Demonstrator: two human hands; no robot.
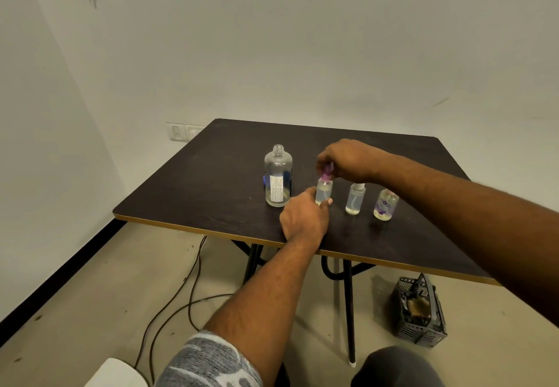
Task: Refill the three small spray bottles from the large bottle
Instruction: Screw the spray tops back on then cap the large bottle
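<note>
Dark table (187,193): near its front edge, left hand (304,220) grips the leftmost spray bottle (323,190); right hand (344,160) pinches its purple top (326,173). Hold the base firm, twist upright.

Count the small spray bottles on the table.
3, in a row right of the large bottle: one held by both hands, a white-capped one in the middle, a flowered one rightmost.
</note>
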